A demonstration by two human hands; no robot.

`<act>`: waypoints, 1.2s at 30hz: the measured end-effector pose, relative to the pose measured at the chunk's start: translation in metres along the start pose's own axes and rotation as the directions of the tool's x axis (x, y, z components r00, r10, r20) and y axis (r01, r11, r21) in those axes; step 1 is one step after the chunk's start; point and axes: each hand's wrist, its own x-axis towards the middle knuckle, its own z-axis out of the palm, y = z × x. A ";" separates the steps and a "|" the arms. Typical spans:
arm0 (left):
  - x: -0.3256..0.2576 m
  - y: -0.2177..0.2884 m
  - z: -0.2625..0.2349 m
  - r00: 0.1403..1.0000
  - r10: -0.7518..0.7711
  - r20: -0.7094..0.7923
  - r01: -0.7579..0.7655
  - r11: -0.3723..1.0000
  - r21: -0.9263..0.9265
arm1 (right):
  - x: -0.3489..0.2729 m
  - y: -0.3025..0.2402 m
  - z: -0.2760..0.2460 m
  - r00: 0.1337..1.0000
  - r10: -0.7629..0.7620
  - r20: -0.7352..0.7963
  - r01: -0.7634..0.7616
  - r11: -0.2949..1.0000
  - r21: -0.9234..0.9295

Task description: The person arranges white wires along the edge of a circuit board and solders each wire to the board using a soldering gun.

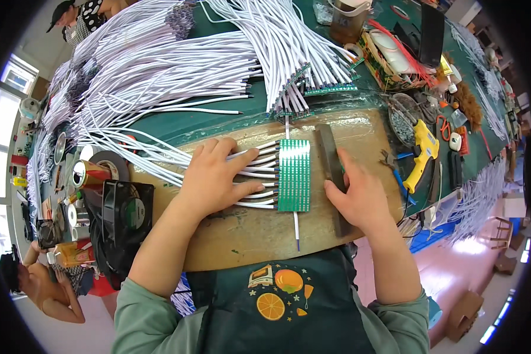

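Note:
A green circuit board panel (294,177) lies on the brown work board in front of me. White cables (259,172) with dark ends meet its left edge in a row. A single white wire (297,230) sticks out below the panel. My left hand (215,177) rests palm down over the cables, fingers apart, index finger and thumb near the panel. Right of the panel, a long flat dark bar (324,144) stands apart from it. My right hand (360,194) grips the bar, thumb across it and index finger along its right side; its other fingers are partly hidden.
Large bundles of white cables (177,74) cover the far table, some ending in green boards (330,88). At right are a yellow glue gun (423,156), pliers (398,168), red scissors (443,127) and a basket (389,56). A black fan (127,206) and a can (88,174) stand at left.

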 end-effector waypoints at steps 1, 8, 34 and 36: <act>-0.001 0.002 0.000 1.000 -0.019 -0.012 0.019 1.000 -0.006 | 0.000 -0.002 0.000 1.000 0.001 0.000 -0.001 1.000 -0.003; -0.010 0.020 0.011 0.987 -0.110 -0.120 0.114 0.993 0.029 | 0.002 -0.015 0.015 0.991 -0.077 -0.106 0.087 0.991 0.100; 0.064 0.002 -0.003 0.921 -0.244 0.303 0.347 0.869 -0.354 | -0.024 0.111 -0.070 0.610 0.563 -0.558 -0.419 0.827 0.375; 0.066 0.007 -0.001 0.941 -0.219 0.258 0.306 0.876 -0.372 | -0.031 0.129 -0.075 0.601 0.557 -0.573 -0.561 0.805 0.194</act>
